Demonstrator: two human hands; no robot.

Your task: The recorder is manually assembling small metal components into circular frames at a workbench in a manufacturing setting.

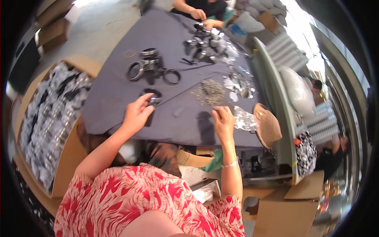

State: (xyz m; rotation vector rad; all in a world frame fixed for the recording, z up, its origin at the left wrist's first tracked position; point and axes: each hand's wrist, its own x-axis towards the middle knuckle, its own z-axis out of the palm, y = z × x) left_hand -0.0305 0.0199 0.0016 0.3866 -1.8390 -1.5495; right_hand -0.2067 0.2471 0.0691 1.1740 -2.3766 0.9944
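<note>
On the grey cloth, my left hand (137,113) has its thumb and forefinger at the near left side of a dark ring-shaped band (156,97), closed on it. Just beyond are more black and silver round bands (150,63), some stacked, one black ring (172,77) lying flat. My right hand (224,120) is bent with its fingertips pressed together at the near edge of a heap of small metallic pieces (212,92); whatever they hold is too small to make out. Beside that hand lies a crumpled clear plastic bag (244,118).
The cloth-covered table (114,98) also bears a pile of black and silver parts (205,41) and a tan cap (268,125). Across it a person's hands (199,15) work. A carton of wrapped items (55,118) stands left; an open carton (284,217) sits lower right.
</note>
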